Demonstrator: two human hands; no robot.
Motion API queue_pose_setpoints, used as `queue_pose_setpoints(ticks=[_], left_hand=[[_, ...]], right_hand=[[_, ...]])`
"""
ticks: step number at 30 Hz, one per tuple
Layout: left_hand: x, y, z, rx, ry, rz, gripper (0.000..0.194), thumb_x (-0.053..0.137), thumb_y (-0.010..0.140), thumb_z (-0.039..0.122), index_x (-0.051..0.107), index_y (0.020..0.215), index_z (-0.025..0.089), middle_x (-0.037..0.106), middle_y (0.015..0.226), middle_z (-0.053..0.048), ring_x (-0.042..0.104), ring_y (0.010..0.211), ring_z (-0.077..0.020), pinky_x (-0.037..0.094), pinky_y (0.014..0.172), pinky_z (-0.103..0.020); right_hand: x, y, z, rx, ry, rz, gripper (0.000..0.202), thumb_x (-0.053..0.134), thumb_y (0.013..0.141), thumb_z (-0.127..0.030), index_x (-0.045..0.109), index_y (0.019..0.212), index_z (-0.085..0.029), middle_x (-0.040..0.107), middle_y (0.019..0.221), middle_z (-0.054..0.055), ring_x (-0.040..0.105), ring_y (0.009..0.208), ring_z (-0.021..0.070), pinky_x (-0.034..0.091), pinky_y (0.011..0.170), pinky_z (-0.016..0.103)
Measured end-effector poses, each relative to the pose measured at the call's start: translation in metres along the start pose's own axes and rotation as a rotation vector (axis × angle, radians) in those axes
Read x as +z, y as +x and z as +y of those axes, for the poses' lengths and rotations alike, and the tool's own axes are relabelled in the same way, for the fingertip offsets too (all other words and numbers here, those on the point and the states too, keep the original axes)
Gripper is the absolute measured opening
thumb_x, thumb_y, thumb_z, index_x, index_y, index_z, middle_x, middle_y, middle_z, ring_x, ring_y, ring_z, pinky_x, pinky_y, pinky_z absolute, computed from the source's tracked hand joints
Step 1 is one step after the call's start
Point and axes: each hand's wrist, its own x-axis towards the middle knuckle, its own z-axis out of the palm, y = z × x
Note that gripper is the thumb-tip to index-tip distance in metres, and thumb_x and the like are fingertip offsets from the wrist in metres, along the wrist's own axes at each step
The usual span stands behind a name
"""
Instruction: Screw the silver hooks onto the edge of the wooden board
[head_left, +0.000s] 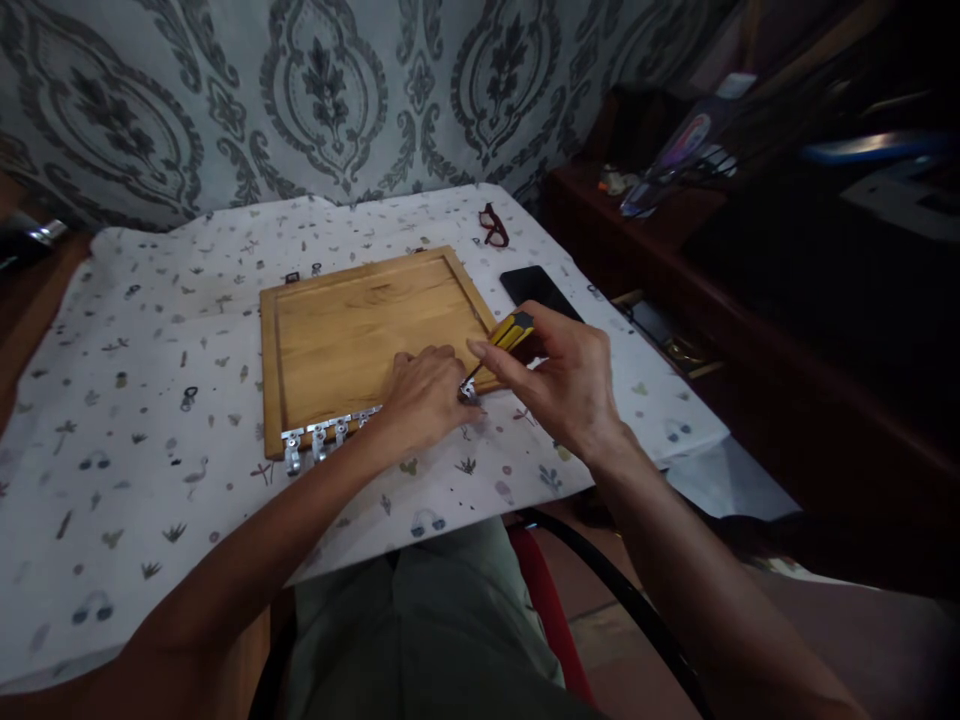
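A framed wooden board lies on the table, with a row of small silver metal hooks along its near edge. My left hand lies over that edge, fingers curled on the wood and thumb by the metal hook at the right end. It hides the middle of the row and seems to grip the board's edge there. Closed in my right hand is a yellow and black screwdriver. It slants down to the left, its tip at the right-end hook.
A black phone lies right of the board, with dark red glasses behind it. The table has a patterned white cloth. A patterned curtain hangs behind. A bottle stands on dark furniture at right.
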Motion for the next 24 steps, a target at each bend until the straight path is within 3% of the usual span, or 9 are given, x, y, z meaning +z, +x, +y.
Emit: queue_pose_setpoints(ticks=[3,5,12,15,20,24], left_hand=[[-0.001,0.001,0.000,0.004,0.023,-0.021,0.031,0.074,0.091,0.045,0.069,0.096,0.016,0.070,0.118,-0.012,0.063,0.117,-0.0339,0.047,0.096,-0.049],[-0.002,0.001,0.000,0.019,0.031,-0.020,0.031,0.073,0.092,0.047,0.069,0.094,0.016,0.070,0.115,-0.012,0.063,0.117,-0.0337,0.047,0.095,-0.049],[0.001,0.001,0.000,0.017,0.038,0.007,0.029,0.070,0.092,0.045,0.071,0.093,0.016,0.070,0.112,-0.012,0.064,0.114,-0.0328,0.047,0.094,-0.047],[0.004,0.001,-0.001,0.021,0.042,0.034,0.031,0.071,0.091,0.045,0.072,0.097,0.014,0.070,0.112,-0.012,0.064,0.114,-0.0331,0.048,0.094,-0.046],[0.007,0.003,-0.003,0.028,0.054,0.039,0.028,0.070,0.092,0.043,0.072,0.098,0.016,0.071,0.111,-0.011,0.065,0.113,-0.0317,0.047,0.092,-0.045],[0.006,0.002,-0.003,0.031,0.053,0.035,0.028,0.070,0.092,0.043,0.072,0.099,0.015,0.071,0.111,-0.011,0.065,0.113,-0.0312,0.046,0.092,-0.045]], right_hand=[[-0.004,-0.007,-0.002,0.064,0.007,0.177,0.040,0.067,0.095,-0.053,0.051,0.072,-0.026,0.055,0.066,0.000,0.051,0.063,0.0185,0.040,0.061,0.035],[-0.009,-0.010,-0.001,0.099,-0.001,0.224,0.037,0.063,0.098,-0.051,0.054,0.072,-0.026,0.058,0.068,0.002,0.053,0.066,0.0197,0.041,0.063,0.036],[-0.008,-0.021,0.023,0.254,0.206,-0.190,0.034,0.057,0.100,-0.049,0.060,0.081,-0.021,0.062,0.069,0.000,0.057,0.061,0.0154,0.046,0.062,0.031],[0.000,-0.028,0.033,0.240,0.167,-0.240,0.025,0.061,0.095,-0.043,0.067,0.090,-0.019,0.070,0.079,0.003,0.065,0.072,0.0190,0.049,0.069,0.033],[0.009,-0.034,0.042,0.311,0.114,-0.333,0.028,0.059,0.092,-0.040,0.074,0.099,-0.017,0.078,0.087,0.007,0.072,0.082,0.0246,0.052,0.075,0.037],[0.008,-0.038,0.040,0.308,0.151,-0.240,0.021,0.063,0.089,-0.037,0.074,0.093,-0.019,0.077,0.085,0.005,0.069,0.080,0.0220,0.051,0.073,0.034]])
